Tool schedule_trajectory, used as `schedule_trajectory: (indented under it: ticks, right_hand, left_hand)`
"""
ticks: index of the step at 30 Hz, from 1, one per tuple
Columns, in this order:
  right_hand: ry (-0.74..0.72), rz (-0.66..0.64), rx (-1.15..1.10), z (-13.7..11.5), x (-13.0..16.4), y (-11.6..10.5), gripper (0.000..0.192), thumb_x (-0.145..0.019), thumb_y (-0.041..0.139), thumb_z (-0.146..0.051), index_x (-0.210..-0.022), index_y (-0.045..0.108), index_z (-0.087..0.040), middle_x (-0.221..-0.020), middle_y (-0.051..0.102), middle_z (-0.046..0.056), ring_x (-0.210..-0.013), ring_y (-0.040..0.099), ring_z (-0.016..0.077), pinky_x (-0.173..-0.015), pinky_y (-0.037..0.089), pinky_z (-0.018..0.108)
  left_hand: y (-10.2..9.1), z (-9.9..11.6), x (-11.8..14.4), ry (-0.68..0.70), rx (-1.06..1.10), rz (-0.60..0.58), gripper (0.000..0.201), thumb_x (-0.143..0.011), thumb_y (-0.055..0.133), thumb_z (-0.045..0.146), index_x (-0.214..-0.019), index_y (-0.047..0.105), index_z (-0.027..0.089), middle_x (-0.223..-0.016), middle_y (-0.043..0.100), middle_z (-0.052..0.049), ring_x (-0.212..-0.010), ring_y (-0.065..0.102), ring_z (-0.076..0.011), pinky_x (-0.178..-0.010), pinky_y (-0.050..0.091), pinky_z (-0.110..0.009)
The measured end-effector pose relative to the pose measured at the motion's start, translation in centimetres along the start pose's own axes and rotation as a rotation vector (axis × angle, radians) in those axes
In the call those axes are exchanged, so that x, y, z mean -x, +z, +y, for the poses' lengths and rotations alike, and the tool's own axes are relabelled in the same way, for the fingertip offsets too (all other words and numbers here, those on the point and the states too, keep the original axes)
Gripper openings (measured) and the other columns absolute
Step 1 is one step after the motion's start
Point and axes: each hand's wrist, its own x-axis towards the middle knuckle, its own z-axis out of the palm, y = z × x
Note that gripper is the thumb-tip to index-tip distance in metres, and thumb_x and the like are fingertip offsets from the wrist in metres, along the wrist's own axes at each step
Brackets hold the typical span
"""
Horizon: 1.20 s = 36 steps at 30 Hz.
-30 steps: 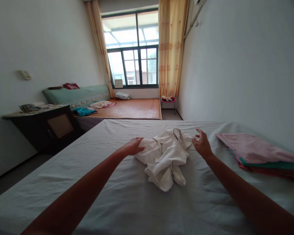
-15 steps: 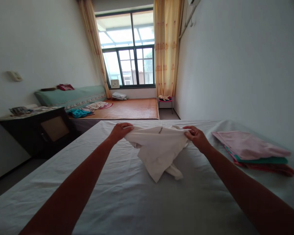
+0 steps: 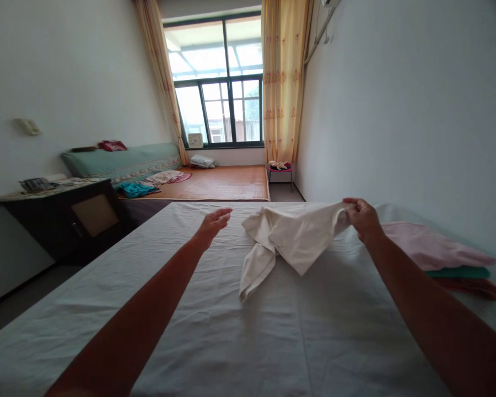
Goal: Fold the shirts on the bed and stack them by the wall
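Observation:
A crumpled white shirt [image 3: 301, 237] hangs in loose folds over the pale sheet [image 3: 215, 331], its left end drooping towards me. My right hand [image 3: 362, 218] pinches the shirt's upper right corner and keeps that side raised. Off to the left of the cloth, my left hand [image 3: 215, 223] is empty, with its fingers stretched out and pointing towards the shirt. A gap of bare sheet lies between that hand and the cloth.
Folded clothes, a pink one [image 3: 434, 245] on top, are stacked at the right, partly behind my right forearm. Beyond the sheet is a bed [image 3: 227, 182] with a turquoise cloth [image 3: 136, 189]. A dark cabinet [image 3: 66, 220] stands left; a stool [image 3: 280, 169] is near the curtain.
My left hand has let go of the shirt. My right hand has moved right with its corner, and the shirt has swung right and lost its stretched top edge.

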Motion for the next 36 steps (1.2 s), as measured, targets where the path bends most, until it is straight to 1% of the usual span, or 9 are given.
schedule_trajectory:
  ticks: [3,5,10,14,18,23,27,32,36]
  right_hand:
    - [-0.174,-0.098,0.542,2.7,1.1,-1.0,0.041,-0.074,0.057,-0.035,-0.111,0.062,-0.017,-0.125,0.055,0.019,-0.111,0.052,0.0346,-0.086,0.046,0.051]
    - [-0.32,-0.226,0.688,3.5,2.4,-0.5,0.048,-0.077,0.057,-0.043,-0.119,0.058,-0.021,-0.142,0.041,0.016,-0.125,0.04,0.0369,-0.093,0.041,0.054]
    - [-0.442,-0.713,0.721,4.6,4.9,1.9,0.077,-0.067,0.067,-0.048,-0.136,0.045,-0.025,-0.142,0.044,0.012,-0.131,0.038,0.0313,-0.103,0.033,0.047]
    - [-0.347,-0.69,0.856,5.3,4.7,2.0,0.042,-0.077,0.056,-0.03,-0.119,0.062,-0.027,-0.124,0.062,0.011,-0.114,0.055,0.0307,-0.09,0.041,0.048]
    - [-0.306,-0.663,0.785,5.4,3.2,0.5,0.025,-0.081,0.048,-0.025,-0.09,0.071,-0.025,-0.094,0.072,0.009,-0.089,0.065,0.0262,-0.079,0.046,0.039]
    - [-0.228,-0.318,0.362,4.4,0.5,-2.5,0.026,-0.08,0.049,-0.036,-0.094,0.066,-0.022,-0.091,0.07,0.007,-0.085,0.063,0.0222,-0.078,0.048,0.034]
    - [-0.091,-0.147,0.088,2.9,-0.5,-4.9,0.033,-0.081,0.048,-0.044,-0.103,0.059,-0.021,-0.082,0.067,0.005,-0.073,0.06,0.0196,-0.065,0.048,0.03]
    - [-0.038,-0.231,0.178,2.1,1.2,-6.1,0.035,-0.081,0.049,-0.05,-0.102,0.059,-0.024,-0.078,0.066,0.002,-0.07,0.057,0.0202,-0.063,0.047,0.031]
    - [0.183,-0.565,0.084,2.4,2.4,-6.8,0.039,-0.079,0.053,-0.054,-0.1,0.063,-0.023,-0.083,0.069,0.004,-0.076,0.061,0.0237,-0.067,0.049,0.033]
  left_hand:
    - [2.3,-2.5,1.9,0.001,-0.392,-0.172,0.046,-0.076,0.059,0.05,-0.103,0.067,0.014,-0.088,0.067,-0.006,-0.083,0.061,-0.0189,-0.078,0.049,-0.034]
    - [4.6,-3.2,3.4,0.096,-0.597,-0.259,0.044,-0.081,0.051,0.053,-0.097,0.069,0.016,-0.093,0.066,-0.008,-0.084,0.061,-0.0199,-0.081,0.048,-0.034]
    - [9.9,-2.8,6.7,0.329,-1.015,-0.374,0.057,-0.073,0.06,0.059,-0.12,0.058,0.026,-0.121,0.056,-0.01,-0.109,0.052,-0.0286,-0.092,0.044,-0.04]
    - [10.6,-2.5,6.6,0.332,-1.187,-0.443,0.034,-0.079,0.056,0.034,-0.112,0.061,0.031,-0.114,0.06,-0.006,-0.105,0.056,-0.0257,-0.082,0.047,-0.035]
    - [8.2,-2.1,4.9,0.219,-1.19,-0.339,0.023,-0.081,0.049,0.029,-0.091,0.07,0.029,-0.097,0.068,-0.003,-0.092,0.062,-0.0227,-0.075,0.046,-0.03]
    - [2.3,-1.3,3.1,0.115,-0.997,-0.251,0.028,-0.078,0.052,0.037,-0.091,0.073,0.025,-0.092,0.073,-0.002,-0.085,0.065,-0.0214,-0.074,0.046,-0.028]
    - [-3.7,-1.3,3.0,0.049,-0.795,-0.306,0.033,-0.075,0.056,0.041,-0.089,0.074,0.017,-0.09,0.074,-0.005,-0.084,0.065,-0.0223,-0.075,0.047,-0.027]
    - [-8.1,-0.9,5.0,-0.171,-0.651,-0.708,0.032,-0.071,0.064,0.041,-0.085,0.075,0.015,-0.082,0.072,-0.004,-0.077,0.063,-0.0205,-0.07,0.046,-0.025]
    - [-7.5,-0.1,6.1,-0.24,-0.525,-0.759,0.04,-0.071,0.066,0.049,-0.089,0.073,0.014,-0.083,0.07,-0.005,-0.076,0.06,-0.0194,-0.067,0.045,-0.024]
